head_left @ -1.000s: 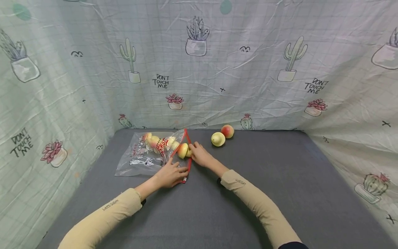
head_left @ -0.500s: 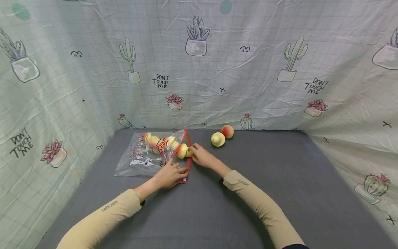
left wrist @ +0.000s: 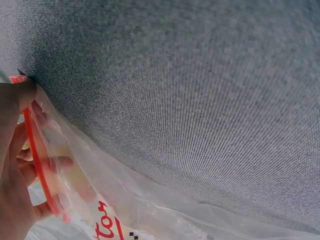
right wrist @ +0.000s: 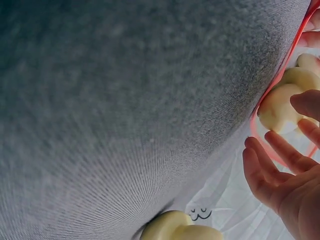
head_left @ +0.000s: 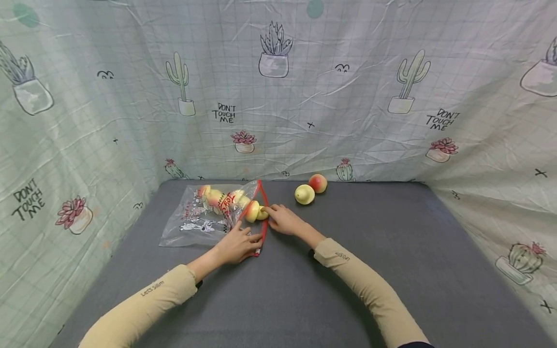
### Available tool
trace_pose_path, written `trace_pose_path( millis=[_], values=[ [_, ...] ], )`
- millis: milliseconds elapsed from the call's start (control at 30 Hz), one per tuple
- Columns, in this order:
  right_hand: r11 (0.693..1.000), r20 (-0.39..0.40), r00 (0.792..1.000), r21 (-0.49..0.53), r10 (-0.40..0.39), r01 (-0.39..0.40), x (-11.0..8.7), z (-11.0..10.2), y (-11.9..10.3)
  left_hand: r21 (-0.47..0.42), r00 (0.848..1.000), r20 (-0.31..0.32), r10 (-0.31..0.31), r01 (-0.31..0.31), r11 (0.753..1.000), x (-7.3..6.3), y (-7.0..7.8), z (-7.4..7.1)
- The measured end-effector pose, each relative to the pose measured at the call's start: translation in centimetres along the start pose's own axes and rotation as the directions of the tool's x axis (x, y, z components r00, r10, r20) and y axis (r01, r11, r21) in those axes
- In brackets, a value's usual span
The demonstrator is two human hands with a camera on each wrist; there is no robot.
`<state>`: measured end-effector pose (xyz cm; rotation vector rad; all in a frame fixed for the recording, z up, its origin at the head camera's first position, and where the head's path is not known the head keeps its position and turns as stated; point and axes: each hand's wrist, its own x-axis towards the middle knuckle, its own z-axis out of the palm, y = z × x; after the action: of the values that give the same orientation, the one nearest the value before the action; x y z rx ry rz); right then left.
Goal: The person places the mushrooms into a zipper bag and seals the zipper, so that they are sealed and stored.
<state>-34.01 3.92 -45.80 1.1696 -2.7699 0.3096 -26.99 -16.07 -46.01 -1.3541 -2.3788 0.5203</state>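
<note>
A clear zip bag with red print and a red zip edge lies on the dark grey table, its mouth to the right. Several yellow and red fruits show through the plastic. My left hand grips the near side of the mouth; in the left wrist view its thumb lies on the red zip edge and fingers reach inside. At the mouth sits a yellow pear-like fruit, beside a red-blushed yellow one. My right hand pinches the pear-like fruit's end between thumb and forefinger, other fingers spread.
Behind and right of the hands, a pear-like yellow fruit touches a red-orange peach-like one on the grey table. A pale curtain printed with cacti hangs around the back and sides.
The fruits at the mouth have shifted slightly left, deeper into the bag. My right hand has drawn back slightly right, so more of the pear-like fruit shows. The left hand barely moves.
</note>
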Motion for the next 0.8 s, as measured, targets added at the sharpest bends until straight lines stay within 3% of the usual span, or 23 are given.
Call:
trace_pose_path(
  millis=[367, 800],
  values=[
    [0.989, 0.032, 0.999, -0.146, -0.026, 0.030, -0.1, -0.1, -0.9, 0.012, 1.000, 0.015, -0.005, 0.005, 1.000, 0.0, 0.1, 0.1],
    [0.952, -0.038, 0.987, -0.273, -0.154, 0.138, 0.1, 0.2, -1.1, 0.005, 1.000, 0.016, -0.003, 0.003, 1.000, 0.0, 0.1, 0.1]
  ],
)
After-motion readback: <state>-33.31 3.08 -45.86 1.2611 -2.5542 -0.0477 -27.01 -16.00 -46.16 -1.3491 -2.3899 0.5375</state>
